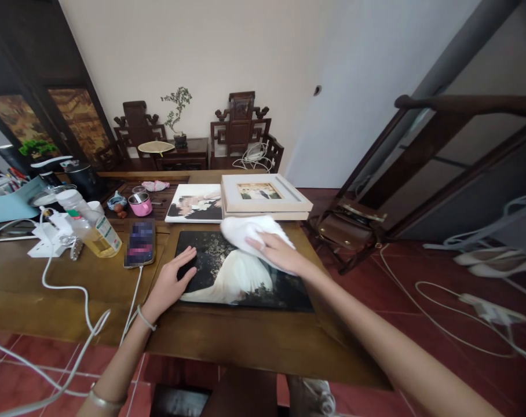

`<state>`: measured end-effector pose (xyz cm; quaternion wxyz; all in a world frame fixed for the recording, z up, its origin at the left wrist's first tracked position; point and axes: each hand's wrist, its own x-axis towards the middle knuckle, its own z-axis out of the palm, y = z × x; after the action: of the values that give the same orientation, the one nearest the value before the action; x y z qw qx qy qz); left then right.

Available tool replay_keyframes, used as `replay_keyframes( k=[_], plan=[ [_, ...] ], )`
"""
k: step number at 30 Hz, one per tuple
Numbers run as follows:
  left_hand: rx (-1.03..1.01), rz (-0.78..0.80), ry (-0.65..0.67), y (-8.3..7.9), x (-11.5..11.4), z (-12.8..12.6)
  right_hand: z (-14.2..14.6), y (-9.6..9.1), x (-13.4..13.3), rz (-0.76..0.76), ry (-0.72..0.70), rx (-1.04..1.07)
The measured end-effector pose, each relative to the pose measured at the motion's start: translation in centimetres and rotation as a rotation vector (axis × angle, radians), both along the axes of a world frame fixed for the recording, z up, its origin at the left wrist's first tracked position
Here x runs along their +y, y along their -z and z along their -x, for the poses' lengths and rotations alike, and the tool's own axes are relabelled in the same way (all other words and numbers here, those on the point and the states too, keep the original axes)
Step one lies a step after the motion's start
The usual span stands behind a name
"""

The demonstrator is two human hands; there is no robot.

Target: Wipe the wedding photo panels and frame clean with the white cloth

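A dark photo panel (245,281) with a white gown pictured on it lies flat on the wooden table (228,336). My left hand (171,278) rests at its left edge, fingers spread. On its upper right part, my right hand (274,249) presses a folded white cloth (241,230), the fingers over the cloth. The cloth hides that corner of the panel. Just behind lie a white photo board (197,211) and a stack of cream boxes (267,197) with a small framed picture on top.
Left of the panel are a phone (140,243) on a charging cable, an oil-like bottle (100,237), a white power strip (50,237) and a pink mug (140,204). A wooden chair (358,214) holding a brown bag stands right of the table. Cables (445,313) trail over the red floor.
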<state>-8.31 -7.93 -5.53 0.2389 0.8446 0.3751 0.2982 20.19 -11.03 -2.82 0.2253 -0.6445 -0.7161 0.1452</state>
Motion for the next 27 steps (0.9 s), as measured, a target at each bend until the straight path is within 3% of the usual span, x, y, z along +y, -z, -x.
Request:
replay_keyframes(
  k=[2,5,8,11,14,17,24,27],
  plan=[
    [-0.004,-0.011,-0.008,0.2,0.0,0.0,-1.9,0.6,-1.1,0.011,0.096,-0.042],
    [0.018,-0.084,-0.007,0.7,-0.2,-0.1,-2.0,0.8,-3.8,-0.026,0.072,-0.103],
    [0.066,-0.114,-0.004,1.0,-0.4,0.0,1.0,-0.2,-8.1,-0.065,-0.099,-0.19],
    [0.099,-0.122,-0.003,0.9,-0.5,0.1,4.7,-1.9,-12.3,-0.006,-0.276,-0.143],
    [0.125,-0.129,0.008,0.7,-0.4,0.2,6.3,-3.0,-13.8,0.033,-0.363,-0.054],
    [0.141,-0.127,0.018,0.7,-0.2,0.2,5.0,-2.3,-11.6,0.041,-0.283,-0.02],
    [0.148,-0.112,0.009,0.6,-0.2,0.2,-2.0,0.3,-1.9,-0.032,0.097,0.038],
    [0.146,-0.113,0.007,0.6,-0.2,0.2,-2.5,0.4,-1.3,-0.046,0.109,0.03]
  ],
)
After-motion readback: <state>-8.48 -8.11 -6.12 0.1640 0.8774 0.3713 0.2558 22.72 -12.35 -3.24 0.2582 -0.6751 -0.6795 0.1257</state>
